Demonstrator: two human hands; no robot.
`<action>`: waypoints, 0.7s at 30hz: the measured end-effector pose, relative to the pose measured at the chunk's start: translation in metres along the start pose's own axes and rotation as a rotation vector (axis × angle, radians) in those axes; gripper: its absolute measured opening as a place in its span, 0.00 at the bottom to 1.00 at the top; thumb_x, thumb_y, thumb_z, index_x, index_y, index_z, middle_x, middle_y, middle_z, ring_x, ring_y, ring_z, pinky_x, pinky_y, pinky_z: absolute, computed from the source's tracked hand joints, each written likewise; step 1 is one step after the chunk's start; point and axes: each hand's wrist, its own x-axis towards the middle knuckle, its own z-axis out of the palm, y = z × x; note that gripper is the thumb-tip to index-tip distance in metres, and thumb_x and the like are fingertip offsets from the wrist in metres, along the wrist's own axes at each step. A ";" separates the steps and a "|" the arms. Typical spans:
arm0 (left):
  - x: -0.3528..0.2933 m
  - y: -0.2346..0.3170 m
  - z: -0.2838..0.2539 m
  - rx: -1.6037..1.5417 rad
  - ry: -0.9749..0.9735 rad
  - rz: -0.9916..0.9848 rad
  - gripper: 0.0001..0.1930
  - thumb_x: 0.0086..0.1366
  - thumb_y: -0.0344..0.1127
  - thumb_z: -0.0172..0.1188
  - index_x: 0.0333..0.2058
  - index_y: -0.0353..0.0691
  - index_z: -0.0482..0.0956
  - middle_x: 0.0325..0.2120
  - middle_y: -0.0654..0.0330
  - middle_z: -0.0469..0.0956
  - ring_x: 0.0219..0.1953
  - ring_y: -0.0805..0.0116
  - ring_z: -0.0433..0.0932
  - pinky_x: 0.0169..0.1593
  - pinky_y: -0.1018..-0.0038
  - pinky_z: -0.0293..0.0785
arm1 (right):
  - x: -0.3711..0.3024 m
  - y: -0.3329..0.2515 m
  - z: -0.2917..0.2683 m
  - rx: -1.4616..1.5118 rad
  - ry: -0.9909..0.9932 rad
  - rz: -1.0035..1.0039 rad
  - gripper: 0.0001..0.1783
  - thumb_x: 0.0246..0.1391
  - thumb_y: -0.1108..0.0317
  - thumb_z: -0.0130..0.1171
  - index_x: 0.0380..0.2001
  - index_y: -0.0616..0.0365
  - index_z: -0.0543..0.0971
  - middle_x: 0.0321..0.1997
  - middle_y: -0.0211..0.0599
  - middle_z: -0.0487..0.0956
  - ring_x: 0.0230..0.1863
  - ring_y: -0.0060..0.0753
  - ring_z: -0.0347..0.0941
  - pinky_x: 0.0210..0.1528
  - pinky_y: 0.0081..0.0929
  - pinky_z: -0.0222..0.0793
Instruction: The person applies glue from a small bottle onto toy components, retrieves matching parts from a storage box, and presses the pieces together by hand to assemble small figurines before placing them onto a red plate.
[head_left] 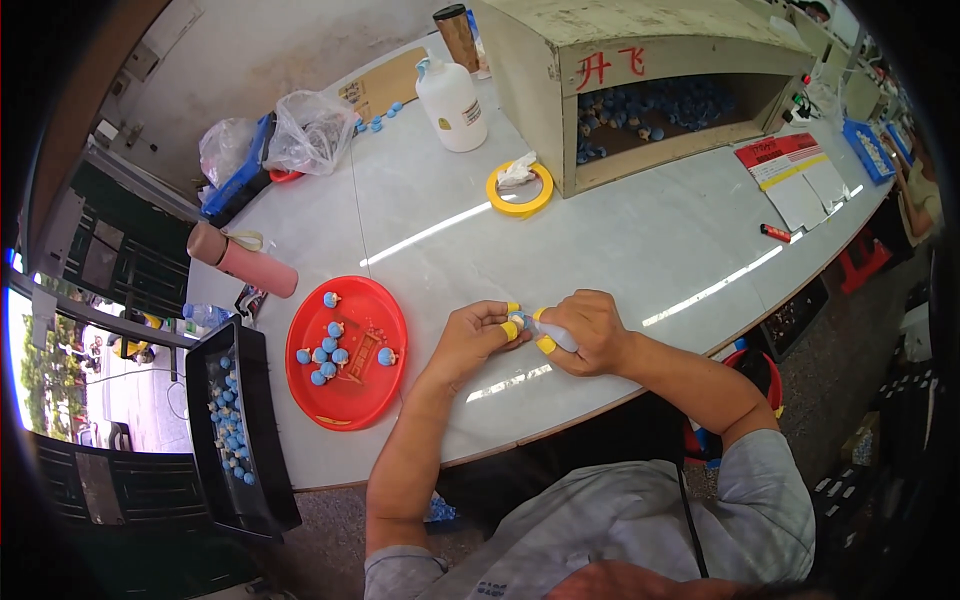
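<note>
My left hand (482,335) pinches a small blue-and-white ball-like piece (517,320) between thumb and fingers, above the table. My right hand (590,332) is closed round a small whitish squeeze bottle (558,337), its narrow end pointing at the piece. Whether the tip touches the piece is too small to tell. Yellow wraps cover several fingertips on both hands. Left of my left hand lies a red round tray (375,405), which carries several blue balls with pale tops (331,344).
At the left table edge a black bin (262,420) holds more blue pieces. Behind the tray lies a pink bottle (250,265). Farther back are a yellow tape roll (494,190), a white pump bottle (450,105) and a wooden box (555,120) of blue pieces. Printed papers (795,190) lie right.
</note>
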 end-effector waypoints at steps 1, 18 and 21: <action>-0.001 0.000 -0.001 0.003 0.003 -0.001 0.18 0.63 0.24 0.56 0.50 0.22 0.68 0.42 0.48 0.77 0.42 0.63 0.80 0.46 0.77 0.78 | 0.000 -0.001 0.000 -0.001 0.000 -0.006 0.18 0.32 0.68 0.66 0.31 0.61 0.77 0.23 0.38 0.77 0.21 0.37 0.73 0.24 0.29 0.67; 0.002 0.001 -0.001 -0.016 -0.009 -0.019 0.18 0.63 0.23 0.55 0.50 0.22 0.68 0.43 0.48 0.76 0.42 0.63 0.80 0.46 0.78 0.78 | 0.001 -0.001 -0.003 0.042 0.002 0.025 0.16 0.34 0.71 0.66 0.31 0.61 0.76 0.22 0.36 0.76 0.20 0.37 0.72 0.23 0.29 0.66; 0.002 0.000 -0.002 -0.024 -0.008 -0.019 0.18 0.62 0.23 0.55 0.51 0.22 0.68 0.43 0.48 0.77 0.42 0.63 0.80 0.46 0.78 0.78 | 0.000 -0.001 -0.001 0.035 -0.002 0.017 0.15 0.34 0.71 0.65 0.31 0.61 0.76 0.22 0.37 0.77 0.20 0.37 0.72 0.23 0.29 0.67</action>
